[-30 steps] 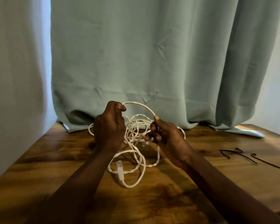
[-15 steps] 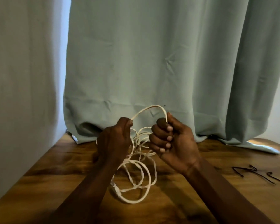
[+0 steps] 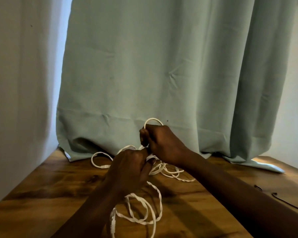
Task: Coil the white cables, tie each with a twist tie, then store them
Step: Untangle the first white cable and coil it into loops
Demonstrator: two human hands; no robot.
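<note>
Hands both closed on white cable (image 3: 141,201) — right hand (image 3: 163,143) grips raised loop, left hand (image 3: 129,170) pinches strand; twist ties (image 3: 282,200) near desk (image 3: 41,191) right edge.

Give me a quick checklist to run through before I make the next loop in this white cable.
1. Right hand grips the cable: ok, closed on a small loop sticking up above the fist.
2. Left hand grips the white cable: ok, fingers closed on strands.
3. Cable free of tangles: not ok, loose overlapping loops lie on the table before and behind the hands.
4. Connector end located: ok, it hangs near the left forearm.
5. Twist ties within reach: ok, probably; dark ties lie on the table to the right.
6. Storage spot ready: cannot tell, none in view.
</note>
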